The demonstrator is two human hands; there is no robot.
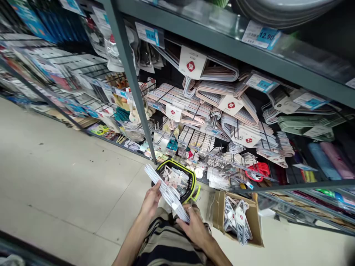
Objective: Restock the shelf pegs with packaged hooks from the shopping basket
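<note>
A bundle of white clothes hangers [166,192] is held slantwise in front of my body. My left hand [151,197] grips its side near the upper left end, while my right hand [192,223] is closed around its lower right end. Just beyond the bundle stands a black basket with a lime-green rim [193,177], holding packaged small goods and partly covered by the hangers. To the right on the floor, an open cardboard box [256,223] contains more white hangers [237,220] with red-marked labels.
Packs of pink and white hangers [180,101] hang on hooks of the shelf rack ahead. A grey upright post [133,74] slopes down toward the basket. Green hangers [305,125] hang at the right. Tiled floor [69,177] stretches to the left.
</note>
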